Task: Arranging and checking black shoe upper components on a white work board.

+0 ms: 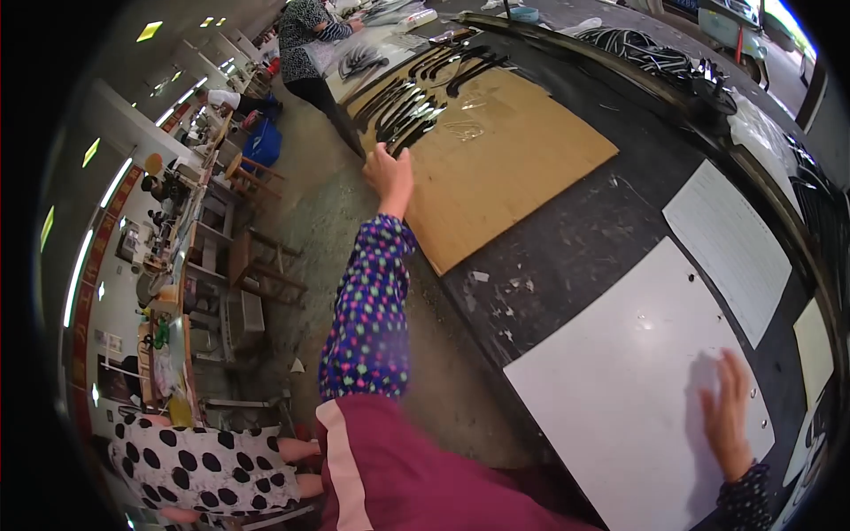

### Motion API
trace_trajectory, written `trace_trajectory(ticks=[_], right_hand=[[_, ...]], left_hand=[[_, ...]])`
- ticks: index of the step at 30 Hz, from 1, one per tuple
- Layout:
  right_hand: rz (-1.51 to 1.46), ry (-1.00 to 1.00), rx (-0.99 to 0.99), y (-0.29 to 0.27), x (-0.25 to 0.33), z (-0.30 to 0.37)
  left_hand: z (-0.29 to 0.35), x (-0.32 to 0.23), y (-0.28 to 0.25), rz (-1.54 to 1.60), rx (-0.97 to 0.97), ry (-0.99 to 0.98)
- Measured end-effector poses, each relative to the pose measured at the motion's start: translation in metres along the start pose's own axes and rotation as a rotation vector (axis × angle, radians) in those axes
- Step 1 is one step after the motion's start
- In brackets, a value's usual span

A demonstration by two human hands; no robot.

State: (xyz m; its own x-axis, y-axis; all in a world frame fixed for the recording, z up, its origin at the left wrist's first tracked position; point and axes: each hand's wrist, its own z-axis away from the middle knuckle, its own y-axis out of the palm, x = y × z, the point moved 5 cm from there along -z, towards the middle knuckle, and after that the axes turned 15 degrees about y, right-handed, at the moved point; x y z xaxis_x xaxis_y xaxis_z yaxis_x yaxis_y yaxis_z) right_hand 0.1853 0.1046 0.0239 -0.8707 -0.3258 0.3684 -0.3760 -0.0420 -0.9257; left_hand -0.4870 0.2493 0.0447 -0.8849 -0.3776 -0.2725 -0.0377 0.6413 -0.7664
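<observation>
Maroon garment point(416, 473), cut off below; left hand point(390, 180) near dark strips point(409, 110), contact unclear.

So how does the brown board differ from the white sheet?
The brown board looks dull; the white sheet is glossy, reflecting light. The brown board carries many curved black strips; the white sheet has none. The left hand is at the brown board's edge, the right hand over the white sheet. Both lie on the dark table.

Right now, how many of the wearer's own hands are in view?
2: the left hand beside the black strips, the right hand over the white board. Neither is hidden.
</observation>
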Motion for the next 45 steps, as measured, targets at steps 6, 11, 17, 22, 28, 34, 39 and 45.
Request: trace_trajectory(ticks=[6, 11, 17, 22, 28, 34, 39, 45], right_hand=[[0.0, 0.075, -0.011, 0.013, 0.028, 0.008], [0.01, 0.091, 0.022, 0.013, 0.03, 0.003], [0.007, 0.087, 0.0, 0.015, 0.031, 0.0], [0.017, 0.051, -0.077, 0.005, 0.035, 0.004], [-0.02, -0.075, -0.163, 0.008, 0.045, -0.01], [-0.074, -0.081, -0.293, 0.017, 0.028, 0.0], [-0.152, 0.049, -0.56, -0.037, 0.003, 0.055], [0.099, 0.699, -0.723, -0.123, -0.161, 0.242]], left_hand=[[-0.047, 0.046, 0.052, 0.063, 0.259, -0.349], [-0.064, 0.05, 0.075, -0.08, 0.194, -0.341], [-0.07, 0.037, 0.08, -0.276, 0.078, -0.114], [-0.064, 0.003, 0.099, -0.138, -0.045, 0.351], [-0.109, 0.073, 0.086, 0.091, -0.015, 0.368], [-0.027, -0.07, 0.076, 1.002, 0.39, -0.074], [0.192, -0.25, -0.038, 1.178, 0.742, -0.082], [0.35, -0.317, -0.116, 0.766, 0.612, 0.573]])
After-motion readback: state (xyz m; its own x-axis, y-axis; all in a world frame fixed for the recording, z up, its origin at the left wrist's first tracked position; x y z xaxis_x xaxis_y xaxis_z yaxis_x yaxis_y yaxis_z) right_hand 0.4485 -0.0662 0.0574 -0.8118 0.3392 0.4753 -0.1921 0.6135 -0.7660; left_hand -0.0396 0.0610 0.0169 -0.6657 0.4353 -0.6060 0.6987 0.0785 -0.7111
